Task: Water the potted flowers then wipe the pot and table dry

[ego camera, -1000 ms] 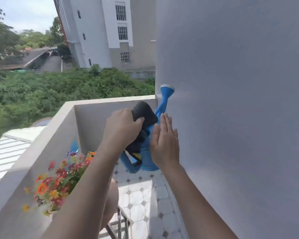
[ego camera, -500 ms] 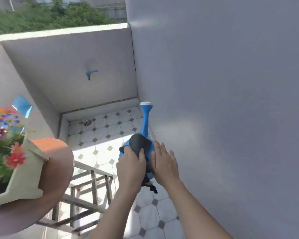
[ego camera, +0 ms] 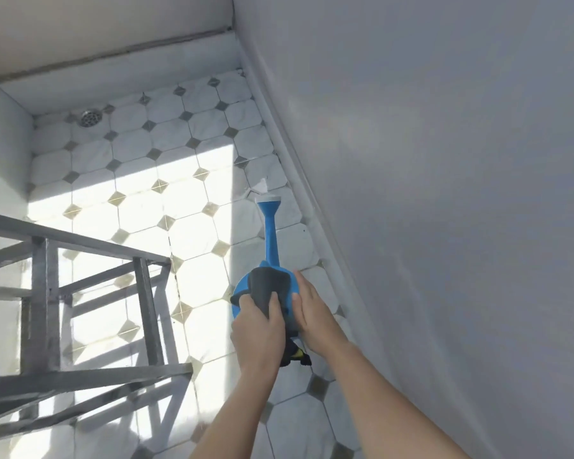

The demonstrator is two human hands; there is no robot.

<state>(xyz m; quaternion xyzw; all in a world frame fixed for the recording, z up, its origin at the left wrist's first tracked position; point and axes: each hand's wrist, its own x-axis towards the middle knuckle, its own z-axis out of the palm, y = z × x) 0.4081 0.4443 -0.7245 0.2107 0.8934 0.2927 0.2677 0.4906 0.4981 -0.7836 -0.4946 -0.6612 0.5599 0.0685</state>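
**A:** Blue plastic, yes, but how much of the blue plastic watering can (ego camera: pixel 269 240) actually shows?

**B:** Mostly the long, tapering spout. Its flared, white-rimmed tip points away along the foot of the white plastered wall (ego camera: pixel 444 160). The round body is largely covered by a dark grey cloth (ego camera: pixel 267 286) and both hands. I cannot tell whether the can stands on the tiled floor (ego camera: pixel 140 210) or hangs just above it.

**A:** And the hands?

**B:** The left hand (ego camera: pixel 257 326) has its grip curled round the cloth, pinching it against the top of the can. The right hand (ego camera: pixel 312 313) lies flat on the can's right side, its grip spread straight with the fingers close together.

**A:** Anything below the wrists?

**B:** A small black and yellow scrap (ego camera: pixel 295 356) pokes out there. Too little of it shows to say what it is.

**A:** And on the left?

**B:** A grey metal frame (ego camera: pixel 47 293) of scuffed square bars, cut off by the picture's edge. It throws barred shadows across the floor. The tiles are smooth white octagons with small dark diamond insets, half of them in sun. A round metal drain grate (ego camera: pixel 90 118) sits in the far corner.
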